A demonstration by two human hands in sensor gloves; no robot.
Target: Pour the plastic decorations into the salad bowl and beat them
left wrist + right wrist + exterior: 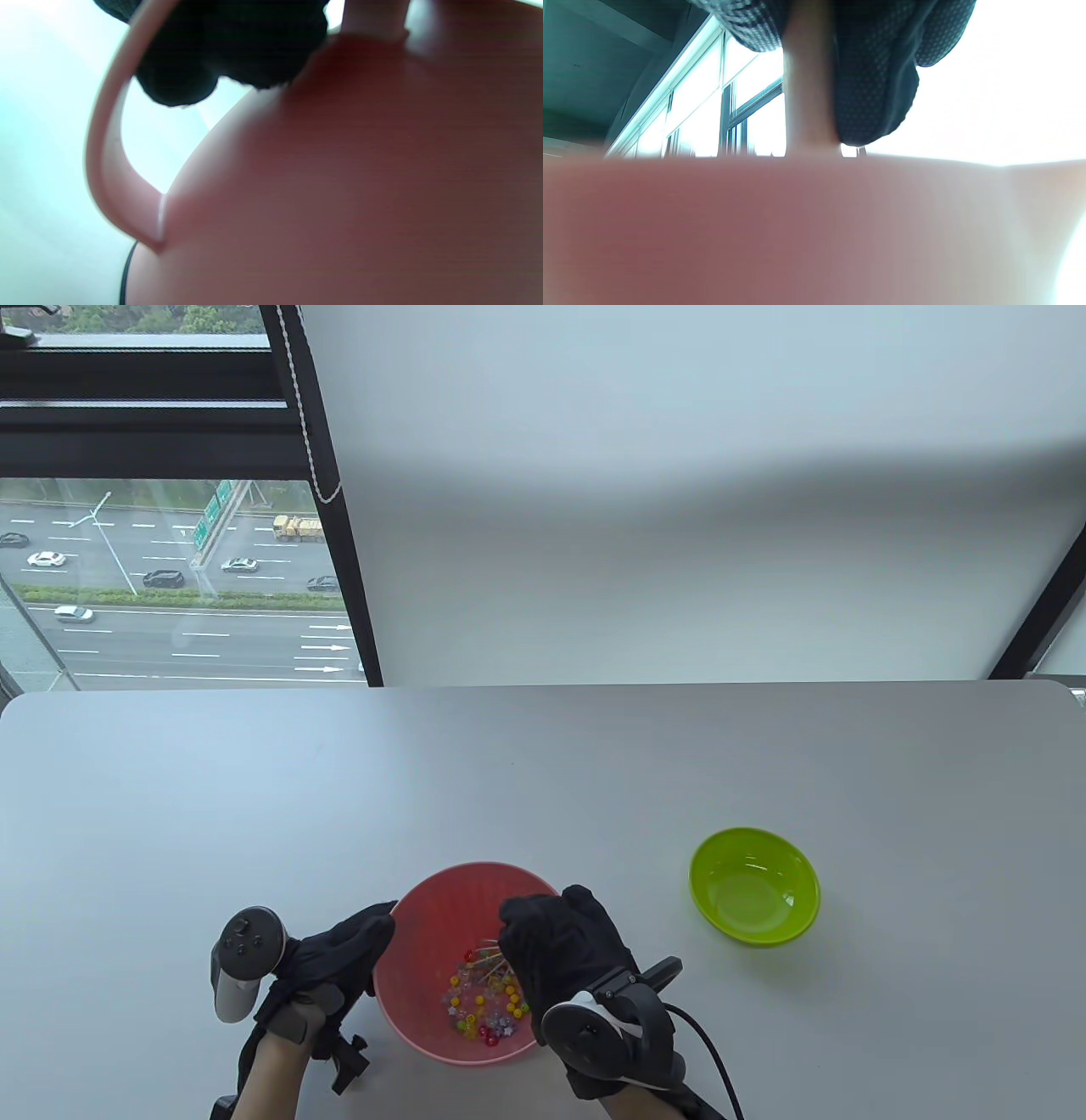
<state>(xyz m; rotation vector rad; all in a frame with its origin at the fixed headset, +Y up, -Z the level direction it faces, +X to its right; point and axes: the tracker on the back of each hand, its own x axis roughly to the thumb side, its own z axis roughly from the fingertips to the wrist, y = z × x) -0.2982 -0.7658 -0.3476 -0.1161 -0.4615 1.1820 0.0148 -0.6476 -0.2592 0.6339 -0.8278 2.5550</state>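
A pink salad bowl (441, 884) sits at the table's near edge, with several small coloured plastic decorations (488, 1011) in its bottom. My left hand (344, 954) grips the bowl's left rim; in the left wrist view its fingers (220, 46) curl over the loop handle (108, 169) of the bowl (360, 190). My right hand (551, 942) hovers over the bowl and holds a whisk, whose thin wires (488, 957) reach down among the decorations. In the right wrist view the whisk's handle (808, 84) runs between the gloved fingers (878, 84), above the bowl's blurred wall (755, 220).
An empty lime-green bowl (753, 885) stands to the right of the pink one. A white table (543, 780) stretches back to a window and a white blind. A cable (713, 1052) trails from my right wrist.
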